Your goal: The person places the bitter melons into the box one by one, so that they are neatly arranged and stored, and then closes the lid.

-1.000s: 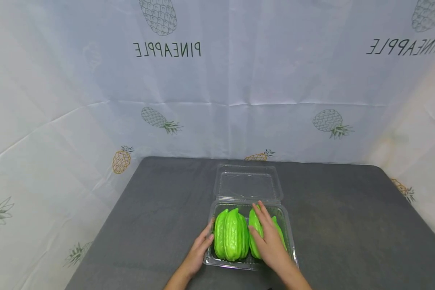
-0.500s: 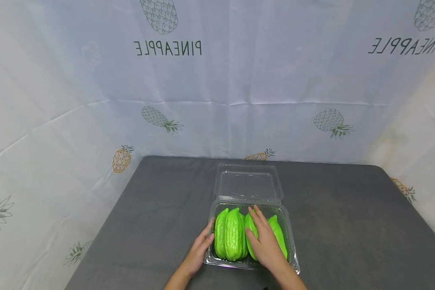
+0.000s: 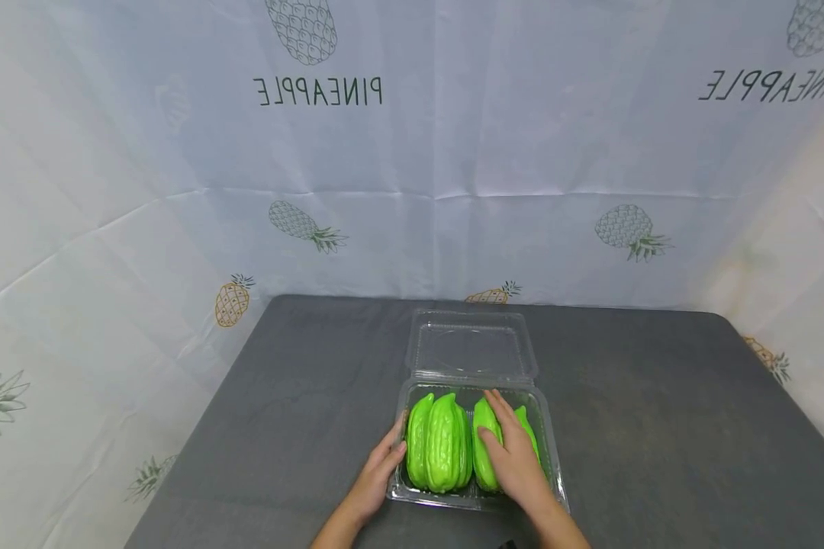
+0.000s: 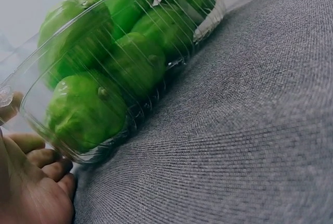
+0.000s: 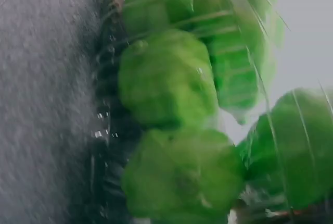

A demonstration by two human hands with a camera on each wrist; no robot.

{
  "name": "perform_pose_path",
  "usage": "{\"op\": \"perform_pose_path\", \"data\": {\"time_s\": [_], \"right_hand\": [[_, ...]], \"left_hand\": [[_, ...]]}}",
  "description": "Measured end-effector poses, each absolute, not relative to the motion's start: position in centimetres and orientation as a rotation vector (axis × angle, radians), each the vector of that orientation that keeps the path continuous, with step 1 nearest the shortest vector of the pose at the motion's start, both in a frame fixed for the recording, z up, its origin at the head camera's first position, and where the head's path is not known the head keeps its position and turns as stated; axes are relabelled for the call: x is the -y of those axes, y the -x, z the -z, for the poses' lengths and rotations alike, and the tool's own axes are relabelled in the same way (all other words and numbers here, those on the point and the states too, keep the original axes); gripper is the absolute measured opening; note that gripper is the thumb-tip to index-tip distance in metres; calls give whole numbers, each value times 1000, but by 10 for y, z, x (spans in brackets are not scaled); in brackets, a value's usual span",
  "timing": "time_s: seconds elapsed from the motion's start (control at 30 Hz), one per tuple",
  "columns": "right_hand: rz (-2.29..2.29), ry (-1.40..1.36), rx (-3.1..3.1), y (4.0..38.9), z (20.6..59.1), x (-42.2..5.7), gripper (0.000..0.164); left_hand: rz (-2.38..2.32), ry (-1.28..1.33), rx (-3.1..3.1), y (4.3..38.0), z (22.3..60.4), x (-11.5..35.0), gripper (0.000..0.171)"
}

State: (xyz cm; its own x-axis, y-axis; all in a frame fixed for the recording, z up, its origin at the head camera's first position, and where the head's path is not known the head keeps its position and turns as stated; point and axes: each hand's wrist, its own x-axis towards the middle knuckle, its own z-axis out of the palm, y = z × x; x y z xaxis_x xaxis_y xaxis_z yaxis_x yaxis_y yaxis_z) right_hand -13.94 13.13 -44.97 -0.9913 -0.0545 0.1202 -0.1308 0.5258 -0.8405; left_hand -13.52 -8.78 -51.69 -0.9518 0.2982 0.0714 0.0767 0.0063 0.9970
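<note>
A clear plastic clamshell container (image 3: 477, 500) sits on the grey table with its lid (image 3: 471, 347) folded back, away from me. Several bright green bitter melons (image 3: 443, 444) lie lengthwise inside, stacked in layers through the clear wall in the left wrist view. My left hand (image 3: 374, 476) holds the container's left edge, thumb at the rim and fingers along the outer side. Over the right half of the container, my right hand (image 3: 519, 465) rests on a bitter melon (image 3: 485, 446), fingers extended forward. Another bitter melon (image 3: 526, 427) is partly covered by that hand.
The dark grey table (image 3: 659, 427) extends to both sides of the container. A white cloth (image 3: 412, 152) with pineapple prints hangs behind and at the sides. In the right wrist view, blur softens the bitter melons (image 5: 166, 78) behind the clear wall.
My right hand shifted left with the bitter melon under it, then moved a little back to the right. The left hand has stayed at the container's edge.
</note>
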Motion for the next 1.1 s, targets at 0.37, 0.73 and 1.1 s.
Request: {"op": "perform_pose_path", "data": {"time_s": [0.37, 0.73, 1.1], "right_hand": [[-1461, 10, 2703, 142, 446, -147, 42], [-1326, 17, 2753, 144, 451, -148, 40], [-1506, 90, 2578, 144, 427, -166, 46]], "left_hand": [[-2068, -396, -2111, 134, 516, 88, 54], [-2090, -387, -2121, 135, 518, 87, 53], [-2064, -379, -2150, 134, 518, 89, 52]]}}
